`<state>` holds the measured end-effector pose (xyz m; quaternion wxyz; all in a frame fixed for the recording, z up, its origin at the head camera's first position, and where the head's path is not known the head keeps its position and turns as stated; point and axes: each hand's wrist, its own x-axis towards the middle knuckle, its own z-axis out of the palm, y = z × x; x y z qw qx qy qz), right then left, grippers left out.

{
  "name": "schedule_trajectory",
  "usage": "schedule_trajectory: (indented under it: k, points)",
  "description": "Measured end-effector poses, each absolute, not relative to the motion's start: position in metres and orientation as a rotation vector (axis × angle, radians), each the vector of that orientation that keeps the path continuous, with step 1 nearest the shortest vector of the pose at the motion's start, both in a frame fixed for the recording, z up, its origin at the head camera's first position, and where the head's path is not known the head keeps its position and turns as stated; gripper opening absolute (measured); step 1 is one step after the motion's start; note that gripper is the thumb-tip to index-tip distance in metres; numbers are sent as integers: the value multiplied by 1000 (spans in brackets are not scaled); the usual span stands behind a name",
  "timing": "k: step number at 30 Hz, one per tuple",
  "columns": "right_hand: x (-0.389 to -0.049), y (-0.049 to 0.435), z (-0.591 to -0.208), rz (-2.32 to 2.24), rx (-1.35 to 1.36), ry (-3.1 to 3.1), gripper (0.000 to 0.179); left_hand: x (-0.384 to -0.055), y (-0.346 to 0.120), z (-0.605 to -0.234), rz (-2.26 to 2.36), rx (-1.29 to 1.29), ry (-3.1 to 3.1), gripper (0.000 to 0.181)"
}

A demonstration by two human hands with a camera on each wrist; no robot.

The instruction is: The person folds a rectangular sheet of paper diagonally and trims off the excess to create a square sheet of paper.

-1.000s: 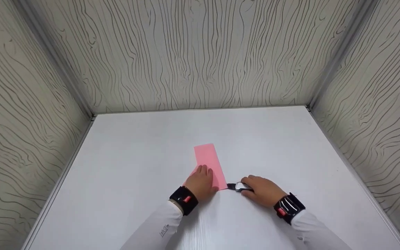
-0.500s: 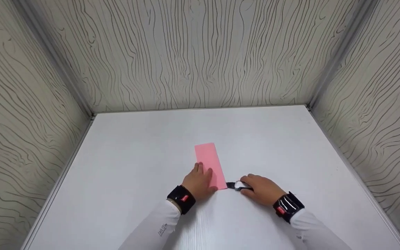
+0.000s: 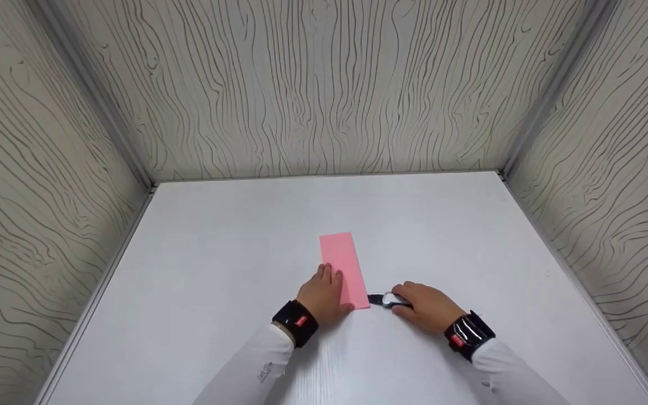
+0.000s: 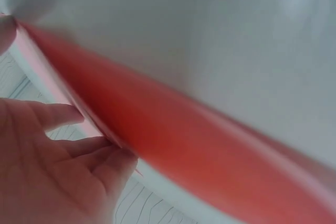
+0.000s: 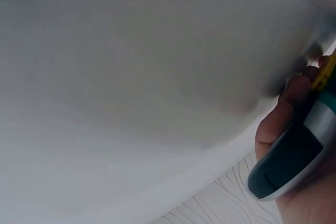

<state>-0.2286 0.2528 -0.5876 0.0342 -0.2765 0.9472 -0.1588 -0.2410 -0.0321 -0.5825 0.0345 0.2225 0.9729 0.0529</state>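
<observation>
A folded sheet of pink paper (image 3: pixel 340 250) lies on the white table, long and narrow, running away from me. My left hand (image 3: pixel 319 293) presses on its near left part with fingers extended. In the left wrist view the paper (image 4: pixel 147 114) bows open between its layers, showing a deep red inside, with fingertips along the fold. My right hand (image 3: pixel 428 306) grips a utility knife (image 3: pixel 392 300) with a silver and dark handle. Its dark front end points left, right at the paper's lower right edge. The right wrist view shows the knife's dark, rounded handle end (image 5: pixel 286 163) against the palm.
The white tabletop (image 3: pixel 217 236) spreads around both hands. Wood-grain patterned panels (image 3: pixel 324 90) enclose it at the back and both sides, with grey metal posts (image 3: pixel 90 93) at the corners. Black bands (image 3: pixel 297 323) circle both wrists.
A lower flap of paper showed left of my left hand a second ago and no longer shows. The left fingers shifted and spread. The knife stays almost in place.
</observation>
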Motion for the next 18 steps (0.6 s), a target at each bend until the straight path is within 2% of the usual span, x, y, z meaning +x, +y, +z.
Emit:
schedule_trajectory:
  k: [18]
  points:
    - [-230, 252, -587, -499, -840, 2907, 25, -240, -33, -586, 91, 742, 3008, 80]
